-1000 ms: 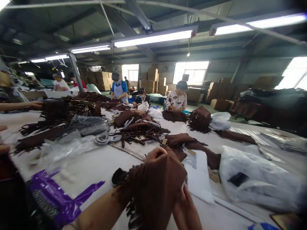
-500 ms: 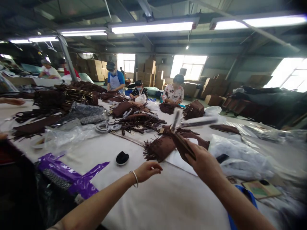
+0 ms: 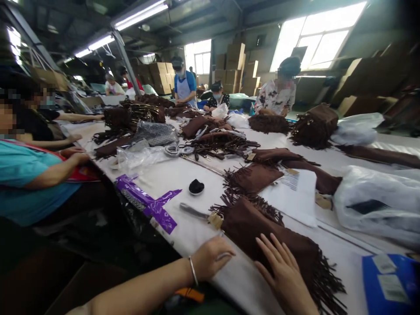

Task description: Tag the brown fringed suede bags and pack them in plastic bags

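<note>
A dark brown fringed bag [image 3: 262,227] lies flat on the table in front of me, with fringe spilling from both ends. My right hand [image 3: 284,269] rests on its near side, palm down and fingers spread. Just left of the bag, at the table's near edge, my left hand [image 3: 213,256] has its fingers curled; whatever may be in them is hidden. A bracelet circles that wrist. A tan tag [image 3: 215,220] and a grey strip [image 3: 193,211] lie at the bag's left end. Beyond is another brown fringed bag [image 3: 254,177], beside white sheeting [image 3: 292,197].
A small dish of black material [image 3: 196,187] and purple plastic [image 3: 151,205] lie to the left. Clear plastic bags [image 3: 364,188] and a blue item [image 3: 387,284] are at right. Piled brown bags [image 3: 219,140] fill the far table. Co-workers sit and stand around it.
The brown bag that my right hand gripped in the air now lies on the table, and that hand has opened flat on it. My view has turned, bringing co-workers in at left.
</note>
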`<state>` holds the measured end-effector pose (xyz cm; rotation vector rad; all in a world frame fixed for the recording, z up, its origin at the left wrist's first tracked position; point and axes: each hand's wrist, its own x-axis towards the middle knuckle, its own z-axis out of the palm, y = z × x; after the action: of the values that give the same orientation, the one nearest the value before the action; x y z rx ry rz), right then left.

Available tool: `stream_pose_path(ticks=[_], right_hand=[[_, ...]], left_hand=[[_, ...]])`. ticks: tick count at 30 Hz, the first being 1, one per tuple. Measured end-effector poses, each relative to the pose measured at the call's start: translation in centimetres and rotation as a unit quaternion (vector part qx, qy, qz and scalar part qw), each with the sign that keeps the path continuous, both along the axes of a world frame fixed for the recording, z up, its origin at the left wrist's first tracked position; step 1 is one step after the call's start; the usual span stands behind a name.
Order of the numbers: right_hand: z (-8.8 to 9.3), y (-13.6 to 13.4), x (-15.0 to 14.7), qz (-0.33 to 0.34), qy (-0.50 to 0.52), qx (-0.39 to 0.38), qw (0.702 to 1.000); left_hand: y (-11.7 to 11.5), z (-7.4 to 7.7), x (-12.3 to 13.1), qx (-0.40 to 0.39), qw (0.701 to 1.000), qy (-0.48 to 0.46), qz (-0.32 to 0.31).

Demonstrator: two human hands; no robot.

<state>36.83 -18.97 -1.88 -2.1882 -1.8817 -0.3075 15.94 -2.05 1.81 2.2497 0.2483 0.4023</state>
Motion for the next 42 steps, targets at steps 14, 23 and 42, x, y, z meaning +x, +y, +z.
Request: stream_pose_path(ticks=[14, 23, 42], right_hand=[[-0.5, -0.5, 0.3, -0.090, -0.014, -0.050, 0.995], [0.1, 1.2, -2.8, -0.038, 0.056, 0.049, 0.996], [-0.3, 2.2, -4.8, -0.014, 0.278, 0.017, 0.960]], left_hand=[[4.0, -1.2, 0.0, 0.183, 0.964, 0.042, 0.188], [6.3, -1.6, -0.6, 0.299, 0.942, 0.097, 0.121], [4.3, 1.3, -0.4, 0.047, 0.967, -0.029, 0.247]])
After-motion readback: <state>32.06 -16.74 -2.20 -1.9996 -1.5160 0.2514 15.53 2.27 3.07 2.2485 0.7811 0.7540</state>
